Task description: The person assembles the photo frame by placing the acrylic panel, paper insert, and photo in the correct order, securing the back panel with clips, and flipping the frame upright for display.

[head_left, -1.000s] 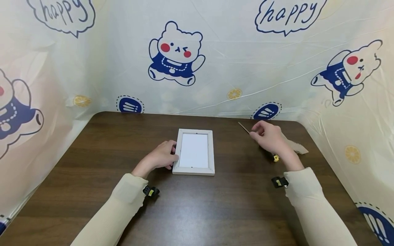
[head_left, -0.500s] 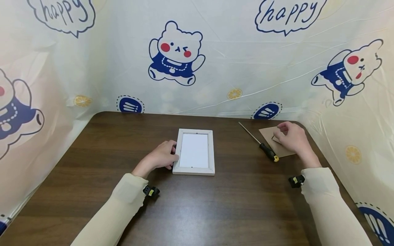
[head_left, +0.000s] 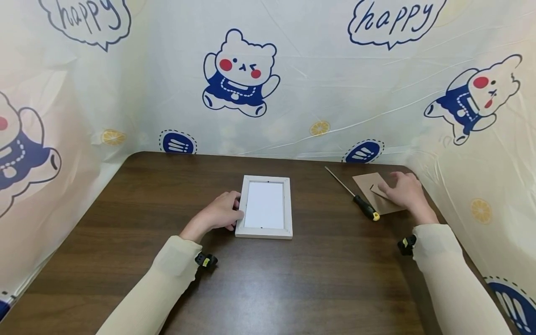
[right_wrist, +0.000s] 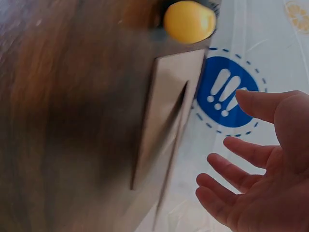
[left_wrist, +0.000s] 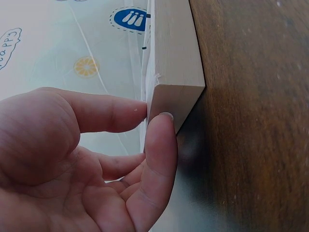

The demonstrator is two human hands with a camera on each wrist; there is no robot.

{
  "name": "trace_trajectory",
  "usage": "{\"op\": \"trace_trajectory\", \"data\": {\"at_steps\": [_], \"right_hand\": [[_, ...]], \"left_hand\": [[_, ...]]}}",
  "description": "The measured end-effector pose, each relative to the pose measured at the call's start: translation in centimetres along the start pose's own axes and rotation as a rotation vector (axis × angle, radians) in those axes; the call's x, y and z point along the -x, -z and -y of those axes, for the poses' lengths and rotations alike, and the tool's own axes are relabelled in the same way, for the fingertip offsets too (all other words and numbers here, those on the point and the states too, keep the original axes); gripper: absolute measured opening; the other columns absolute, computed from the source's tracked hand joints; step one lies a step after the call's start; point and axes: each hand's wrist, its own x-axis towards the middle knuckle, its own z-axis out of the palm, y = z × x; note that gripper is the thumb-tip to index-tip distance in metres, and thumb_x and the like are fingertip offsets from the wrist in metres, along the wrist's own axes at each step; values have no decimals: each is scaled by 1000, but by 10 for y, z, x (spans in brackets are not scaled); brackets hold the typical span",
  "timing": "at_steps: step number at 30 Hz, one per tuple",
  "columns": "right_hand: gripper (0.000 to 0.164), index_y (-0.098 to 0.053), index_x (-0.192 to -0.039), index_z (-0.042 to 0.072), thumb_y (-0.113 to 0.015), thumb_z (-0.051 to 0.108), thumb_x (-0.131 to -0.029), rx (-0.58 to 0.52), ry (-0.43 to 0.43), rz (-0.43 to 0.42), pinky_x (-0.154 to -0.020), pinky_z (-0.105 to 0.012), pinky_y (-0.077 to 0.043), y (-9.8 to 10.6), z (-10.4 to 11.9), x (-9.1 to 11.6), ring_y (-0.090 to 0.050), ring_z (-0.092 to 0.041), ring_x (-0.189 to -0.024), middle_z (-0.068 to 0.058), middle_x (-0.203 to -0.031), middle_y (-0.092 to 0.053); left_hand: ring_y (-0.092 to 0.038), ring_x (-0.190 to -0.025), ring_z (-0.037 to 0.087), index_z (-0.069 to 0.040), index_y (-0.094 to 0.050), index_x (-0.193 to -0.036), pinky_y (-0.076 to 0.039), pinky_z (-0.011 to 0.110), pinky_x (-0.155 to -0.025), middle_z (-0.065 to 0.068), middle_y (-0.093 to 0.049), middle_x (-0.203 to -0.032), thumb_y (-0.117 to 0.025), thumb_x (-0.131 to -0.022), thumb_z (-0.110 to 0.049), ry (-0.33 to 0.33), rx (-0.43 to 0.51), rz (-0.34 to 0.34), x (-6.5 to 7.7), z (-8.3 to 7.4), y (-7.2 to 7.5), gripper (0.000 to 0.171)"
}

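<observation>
Wooden tabletop (head_left: 268, 284): left hand (head_left: 219, 211) pinches frame (head_left: 286, 207); right hand (head_left: 406, 190) spread.

2 hands (head_left: 221, 210) (head_left: 406, 190), 1 frame (head_left: 287, 207), 1 screwdriver (head_left: 363, 206) and seemingly 1 board (head_left: 366, 183) show.

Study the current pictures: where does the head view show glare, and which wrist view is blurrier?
Head view: pale glare on the table in front of the white frame; right wrist view: table and brown board smeared, right hand clearer; left wrist view: white frame crisper.
</observation>
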Motion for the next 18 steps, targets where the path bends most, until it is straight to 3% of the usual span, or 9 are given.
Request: {"op": "trace_trajectory", "data": {"at_steps": [6, 12, 18], "right_hand": [[78, -40, -146, -24, -55, 42, -107, 61, -24, 109, -114, -74, -32, -4, -12, -9, -34, -65, -136, -50, -143, -40], [82, -41, -145, -25, -55, 45, -106, 83, -47, 150, -117, -74, -30, -5, -17, -15, -33, -65, -138, -50, -145, -39], [83, -43, -144, -25, -54, 49, -106, 84, -60, 196, -114, -72, -36, -3, -14, -13, -39, -64, -136, -49, -145, -43]], "left_hand": [[-62, -81, 26, 10, -38, -154, -63, 32, -64, 24, -47, -130, -62, -100, -4, 1, -2, 0, 0, 0, 0, 61], [-62, -82, 26, 10, -38, -154, -63, 32, -63, 24, -47, -131, -62, -100, -4, 3, -5, -3, 0, -1, 0, 60], [-63, -82, 26, 10, -39, -153, -63, 32, -64, 24, -47, -130, -62, -100, -4, 5, -4, -1, 1, -1, 0, 60]]}}
